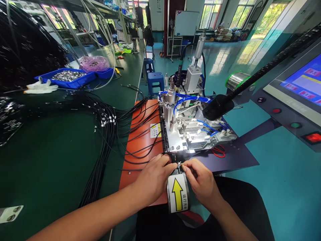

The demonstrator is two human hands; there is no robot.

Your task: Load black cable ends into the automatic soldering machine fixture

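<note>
Daylight enters through tall rear windows (pixel 210 15), nearly blown out, and glares off the glossy teal floor (pixel 283 167). A white glow brightens the silver metal machine (pixel 189 129); the dark green tabletop (pixel 62 160) is dimmer. Edges stretch, softening the blue-lit rectangular screen (pixel 304 82).

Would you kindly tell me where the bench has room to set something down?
The bench has a broad bare patch bordered by the cables on its right and the left forearm below. It is crowded on the orange plate, crossed by cables, and by the machine, where the left hand and right hand sit close.
</note>
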